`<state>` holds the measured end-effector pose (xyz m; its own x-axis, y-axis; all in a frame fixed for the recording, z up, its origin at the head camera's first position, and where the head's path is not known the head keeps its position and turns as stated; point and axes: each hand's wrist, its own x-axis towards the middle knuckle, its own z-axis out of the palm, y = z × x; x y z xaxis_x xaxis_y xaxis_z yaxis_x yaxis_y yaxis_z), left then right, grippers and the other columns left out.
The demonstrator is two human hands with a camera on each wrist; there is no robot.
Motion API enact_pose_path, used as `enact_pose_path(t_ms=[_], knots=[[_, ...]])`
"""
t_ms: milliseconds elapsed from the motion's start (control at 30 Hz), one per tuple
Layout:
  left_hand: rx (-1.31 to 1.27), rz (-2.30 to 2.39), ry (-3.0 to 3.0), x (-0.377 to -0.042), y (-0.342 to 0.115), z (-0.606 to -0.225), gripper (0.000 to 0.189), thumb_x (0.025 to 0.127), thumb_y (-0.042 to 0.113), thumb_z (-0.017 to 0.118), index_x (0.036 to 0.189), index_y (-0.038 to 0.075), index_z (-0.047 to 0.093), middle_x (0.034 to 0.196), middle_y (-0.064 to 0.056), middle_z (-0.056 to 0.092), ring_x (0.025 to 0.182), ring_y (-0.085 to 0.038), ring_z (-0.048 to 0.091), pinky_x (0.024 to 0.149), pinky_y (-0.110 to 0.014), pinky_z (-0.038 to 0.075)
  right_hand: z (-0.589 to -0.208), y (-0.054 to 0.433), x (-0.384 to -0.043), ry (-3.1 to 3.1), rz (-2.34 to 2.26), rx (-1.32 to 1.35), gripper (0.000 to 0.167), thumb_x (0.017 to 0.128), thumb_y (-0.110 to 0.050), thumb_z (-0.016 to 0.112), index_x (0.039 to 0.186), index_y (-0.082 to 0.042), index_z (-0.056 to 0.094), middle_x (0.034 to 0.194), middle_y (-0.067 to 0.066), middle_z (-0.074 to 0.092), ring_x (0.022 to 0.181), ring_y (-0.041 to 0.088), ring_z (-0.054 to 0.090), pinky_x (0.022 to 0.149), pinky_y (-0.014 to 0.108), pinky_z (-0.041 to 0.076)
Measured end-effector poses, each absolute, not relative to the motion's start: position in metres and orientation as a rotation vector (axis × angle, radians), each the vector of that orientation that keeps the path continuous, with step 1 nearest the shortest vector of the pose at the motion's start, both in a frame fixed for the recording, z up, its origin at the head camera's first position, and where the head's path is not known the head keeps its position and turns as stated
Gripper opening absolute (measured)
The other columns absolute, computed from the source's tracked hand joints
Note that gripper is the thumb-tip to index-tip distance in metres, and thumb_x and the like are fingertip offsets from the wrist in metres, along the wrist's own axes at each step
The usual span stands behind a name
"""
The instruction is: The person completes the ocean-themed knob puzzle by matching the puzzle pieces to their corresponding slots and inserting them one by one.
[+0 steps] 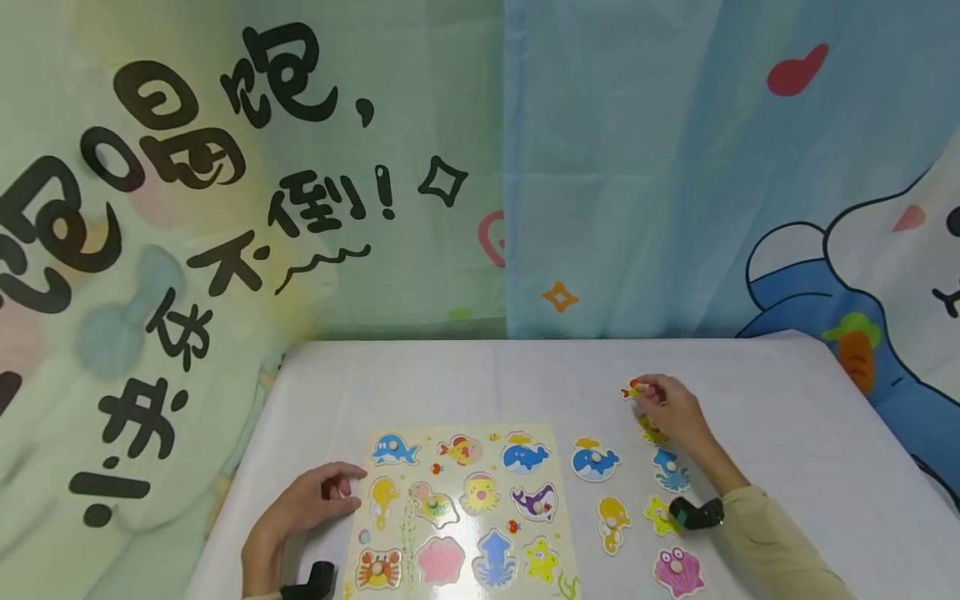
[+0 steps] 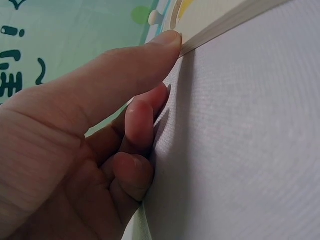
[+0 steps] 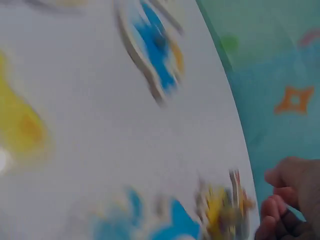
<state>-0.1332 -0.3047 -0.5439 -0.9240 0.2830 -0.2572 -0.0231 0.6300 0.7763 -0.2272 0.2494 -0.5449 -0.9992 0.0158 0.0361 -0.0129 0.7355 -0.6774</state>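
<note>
Small orange-and-yellow fish puzzle piece (image 1: 633, 389) pinched at its peg by the fingertips of the right hand (image 1: 671, 412), out on the white tablecloth (image 1: 787, 417) at about two o'clock from the puzzle board (image 1: 461, 510). Fingers curled round the piece, grasping it; whether lifted or touching the cloth cannot be told. In the right wrist view, heavily blurred, the same yellow-orange piece (image 3: 225, 210) just beside the curled fingers (image 3: 280, 200).

Loose pieces scattered near that hand: a yellow one (image 1: 651, 432) partly hidden under the palm, a blue octopus (image 1: 670, 471) at six o'clock from the hand, a blue whale (image 1: 595, 461) at seven o'clock, then a yellow seahorse (image 1: 613, 523), a small yellow piece (image 1: 660, 515) and a pink shell (image 1: 678, 572) nearer the sleeve (image 1: 780, 542).

Left hand (image 1: 311, 502) resting at the board's nine o'clock edge, fingers loosely bent, thumb tip pressed against the board's side, gripping nothing. In the left wrist view, thumb (image 2: 125, 65) touching the thin pale edge of the board (image 2: 225, 25).

Behind the table, at twelve o'clock, a green cartoon-lettered curtain (image 1: 225, 167) beside a blue curtain (image 1: 637, 167).
</note>
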Motion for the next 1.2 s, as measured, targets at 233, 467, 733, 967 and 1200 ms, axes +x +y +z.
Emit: enact_pose_path(t_ms=[233,467,733,967,1200], knots=[[0.211,1.242,2.471,-0.131,-0.306,-0.543,0.038,0.083,0.025,0.076,0.117,0.010,0.065,0.086,-0.001,0.053,0.074,-0.005,0.046,0.066,-0.021,0.039,-0.555,0.282,-0.257,-3.040,1.170,-0.134,0.036,0.096,-0.021,0.059,0.122,0.004,0.058,0.105,0.020,0.061,0.088,0.025,0.052,0.070,0.021,0.044],[0.166,1.218,2.475,-0.130,-0.305,-0.543,0.038,0.082,0.026,0.077,0.115,0.012,0.066,0.086,-0.001,0.052,0.075,-0.005,0.047,0.066,-0.021,0.039,-0.556,0.278,-0.256,-3.036,1.179,-0.176,0.035,0.095,-0.017,0.061,0.123,0.003,0.059,0.105,0.020,0.059,0.091,0.026,0.049,0.074,0.023,0.043],[0.159,1.220,2.474,-0.133,-0.304,-0.543,0.037,0.082,0.027,0.077,0.114,0.013,0.066,0.086,-0.001,0.052,0.075,-0.007,0.047,0.065,-0.022,0.038,-0.560,0.279,-0.258,-3.038,1.152,-0.204,0.037,0.094,-0.019,0.061,0.123,0.004,0.059,0.106,0.020,0.059,0.091,0.027,0.049,0.073,0.023,0.043],[0.182,1.220,2.478,-0.133,-0.305,-0.544,0.037,0.083,0.027,0.076,0.115,0.012,0.066,0.086,-0.001,0.052,0.074,-0.006,0.046,0.065,-0.021,0.039,-0.560,0.275,-0.257,-3.056,1.115,-0.150,0.037,0.096,-0.020,0.059,0.123,0.005,0.057,0.102,0.018,0.053,0.091,0.027,0.047,0.074,0.026,0.042],[0.174,1.230,2.469,-0.132,-0.304,-0.543,0.038,0.082,0.026,0.077,0.115,0.011,0.066,0.086,-0.002,0.052,0.075,-0.006,0.046,0.065,-0.021,0.038,-0.561,0.271,-0.258,-3.033,1.100,-0.173,0.036,0.095,-0.019,0.058,0.122,0.005,0.057,0.099,0.015,0.051,0.089,0.025,0.048,0.067,0.021,0.043]])
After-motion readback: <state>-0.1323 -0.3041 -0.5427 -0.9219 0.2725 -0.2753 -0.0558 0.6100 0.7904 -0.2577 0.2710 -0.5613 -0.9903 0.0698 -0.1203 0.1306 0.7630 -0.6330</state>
